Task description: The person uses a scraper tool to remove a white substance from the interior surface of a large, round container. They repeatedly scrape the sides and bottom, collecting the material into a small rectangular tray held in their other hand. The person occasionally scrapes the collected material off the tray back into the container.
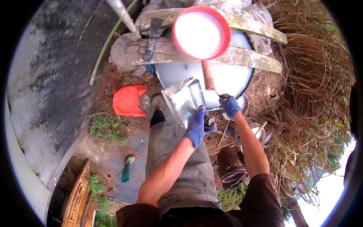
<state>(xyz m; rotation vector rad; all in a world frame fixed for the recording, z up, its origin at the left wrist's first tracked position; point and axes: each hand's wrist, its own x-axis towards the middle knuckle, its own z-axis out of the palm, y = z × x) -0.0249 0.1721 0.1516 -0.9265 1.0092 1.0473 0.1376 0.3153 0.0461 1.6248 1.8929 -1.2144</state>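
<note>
My left hand (196,126), in a blue-purple glove, is closed around a grip under a flat, silvery plate-like tool (177,99) with a white-crusted edge and a raised dark strip. To its right my right hand (229,106), gloved alike, is closed on a thin dark handle (220,97). A short reddish-brown cylinder (208,77) lies just beyond its end; whether they are joined I cannot tell. Behind both hands stands a wide round vat (227,81) with pale whitish contents. On the boards across it sits a red-rimmed round container (227,28) of white liquid.
Two weathered boards (261,62) span the vat, with a scraper-like tool (150,49) lying across them. A red plastic bag (129,100) lies on the ground at left. Dry grass (306,75) crowds the right side. A dark rusty can (230,166) stands beside my right forearm.
</note>
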